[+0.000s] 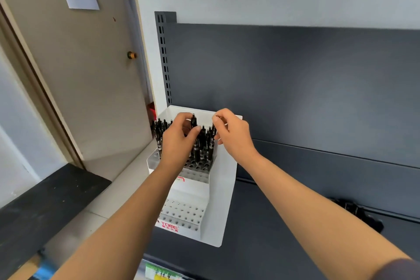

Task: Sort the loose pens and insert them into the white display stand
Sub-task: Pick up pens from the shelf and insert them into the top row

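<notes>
A white stepped display stand (223, 188) sits at the left end of a dark grey shelf. Several black pens (203, 143) stand upright in the holes of its top tier. The lower tiers show bare holes (184, 211). My left hand (177, 141) reaches over the top tier and pinches one black pen (193, 120) between thumb and fingers. My right hand (234, 134) hovers just right of the pens with its fingers curled at their tops; what it holds, if anything, is hidden. A heap of loose black pens (354, 211) lies on the shelf at the right.
The grey shelf back panel (295, 86) rises behind the stand, with a slotted upright (164, 57) at its left. A beige door (79, 75) and a black ledge (45, 207) are on the left. A price label strip (159, 274) runs along the shelf's front edge.
</notes>
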Motion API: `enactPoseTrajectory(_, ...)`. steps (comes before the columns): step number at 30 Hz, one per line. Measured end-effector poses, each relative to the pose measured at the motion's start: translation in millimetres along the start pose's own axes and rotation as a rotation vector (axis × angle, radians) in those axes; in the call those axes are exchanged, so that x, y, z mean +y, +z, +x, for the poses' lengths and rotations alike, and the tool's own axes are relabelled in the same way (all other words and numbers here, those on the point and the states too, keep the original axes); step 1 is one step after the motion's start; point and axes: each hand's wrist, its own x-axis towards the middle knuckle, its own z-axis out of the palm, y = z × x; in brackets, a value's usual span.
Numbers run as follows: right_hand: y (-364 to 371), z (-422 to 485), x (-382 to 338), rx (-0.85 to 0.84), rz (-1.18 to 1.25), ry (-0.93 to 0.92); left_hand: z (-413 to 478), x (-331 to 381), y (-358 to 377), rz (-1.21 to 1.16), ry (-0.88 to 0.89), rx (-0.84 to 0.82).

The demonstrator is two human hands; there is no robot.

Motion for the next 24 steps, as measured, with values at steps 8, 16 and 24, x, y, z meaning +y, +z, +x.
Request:
enactPoseTrajectory(8, 8, 3, 6, 0.006, -0.074, 0.033, 8, -11, 5, 0.015, 0.039, -0.044)
enactPoseTrajectory(16, 13, -8, 24, -0.070, -0.272, 0.019, -5, -15, 10, 0.185, 0.187, -0.178)
enactPoseTrajectory(24, 9, -4, 19, -0.111, -0.235, 0.003, -8, -15, -1, 0.212, 0.206, -0.179)
